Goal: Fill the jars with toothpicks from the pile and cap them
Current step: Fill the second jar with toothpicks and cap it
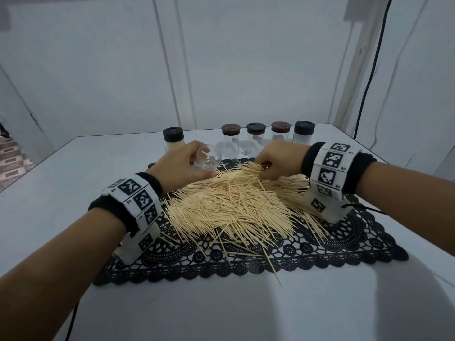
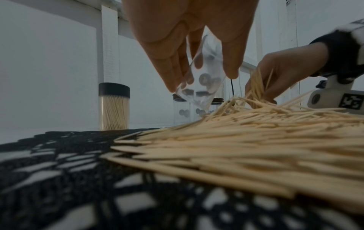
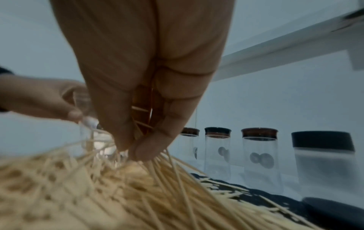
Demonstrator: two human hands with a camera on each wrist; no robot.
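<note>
Filling a clear glass jar with toothpicks

My left hand [image 1: 181, 161] grips the tilted jar [image 1: 205, 159]; my right hand [image 1: 280, 158] pinches slim wooden toothpicks [image 1: 248, 168] from the pile [image 1: 234, 207].

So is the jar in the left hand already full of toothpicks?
No, the clear jar gripped by the left hand is see-through and holds no toothpicks, while the right hand gathers toothpicks from the pile.

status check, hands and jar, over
Left hand holds clear glass jar tilted, uncapped. Right hand pinches bunch from pale wooden toothpick pile. Nothing between bunch and jar mouth.
</note>
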